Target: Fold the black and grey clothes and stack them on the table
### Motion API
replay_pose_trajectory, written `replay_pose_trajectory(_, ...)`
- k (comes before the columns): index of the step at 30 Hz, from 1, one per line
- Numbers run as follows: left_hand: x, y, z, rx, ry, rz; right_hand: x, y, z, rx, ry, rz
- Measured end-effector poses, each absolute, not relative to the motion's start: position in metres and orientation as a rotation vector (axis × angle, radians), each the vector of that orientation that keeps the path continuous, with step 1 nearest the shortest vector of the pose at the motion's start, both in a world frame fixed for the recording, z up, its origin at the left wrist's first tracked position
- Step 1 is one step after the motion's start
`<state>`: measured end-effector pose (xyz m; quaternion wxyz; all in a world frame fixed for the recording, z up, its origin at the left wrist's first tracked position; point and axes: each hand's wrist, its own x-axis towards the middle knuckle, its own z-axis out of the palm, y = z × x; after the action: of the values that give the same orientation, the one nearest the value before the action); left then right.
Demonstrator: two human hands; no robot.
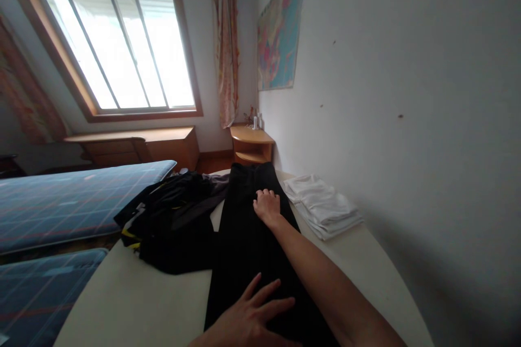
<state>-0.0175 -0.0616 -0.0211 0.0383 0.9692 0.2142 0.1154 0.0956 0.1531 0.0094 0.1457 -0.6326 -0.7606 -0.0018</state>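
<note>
Left hand, fingers spread, empty, is held over black trousers on the table, touched higher up by the right hand, fingers loosely curled, grip unclear. Smoothing seems in hand; lifting would need pinching.

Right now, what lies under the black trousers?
The white tabletop shows on both sides of the black trousers, so it presumably supports them; anything else beneath is covered.
</note>
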Motion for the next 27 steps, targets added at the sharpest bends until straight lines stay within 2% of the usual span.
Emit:
replay_pose_trajectory(20, -0.018, -0.058, -0.034, 2.918, 0.667, 0.382, 0.087, 0.175, 0.031, -1.862, -2.159, -0.159)
replay_pose_trajectory(27, -0.019, -0.056, -0.035, 2.957, 0.643, 0.393, 0.088, 0.183, 0.020, -1.734, -2.339, 0.062)
